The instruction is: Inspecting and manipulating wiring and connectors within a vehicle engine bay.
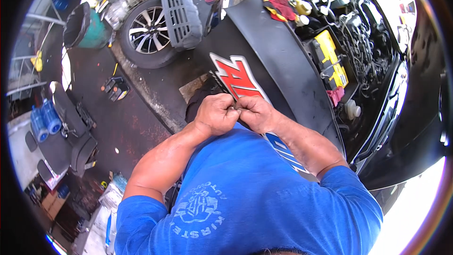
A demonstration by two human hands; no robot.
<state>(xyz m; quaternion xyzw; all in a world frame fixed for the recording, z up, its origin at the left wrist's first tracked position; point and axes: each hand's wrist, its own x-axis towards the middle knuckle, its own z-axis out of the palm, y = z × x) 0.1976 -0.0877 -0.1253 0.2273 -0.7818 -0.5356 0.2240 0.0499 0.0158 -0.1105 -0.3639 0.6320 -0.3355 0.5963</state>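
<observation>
Both of my hands meet in front of my chest, knuckles close together. My left hand (218, 114) is closed, with its fingers curled and the thumb pressed toward the other hand. Against it, my right hand (257, 113) is also closed in a pinch. Something small and dark may sit between the fingertips, but it is too small to make out. Just beyond the hands, a black fender cover (276, 52) with large red and blue lettering hangs over the side of a dark car. The car's engine bay (363, 38) lies open at the right, with a yellow-topped battery (332, 59).
A red and yellow cloth (279, 7) lies on the fender. At the far left, a wheel (146, 33) rests beside a slotted black plastic panel (183, 21) and a dark green bin (92, 28). Black gloves or tools (115, 89) and an office chair (75, 132) are on the left floor.
</observation>
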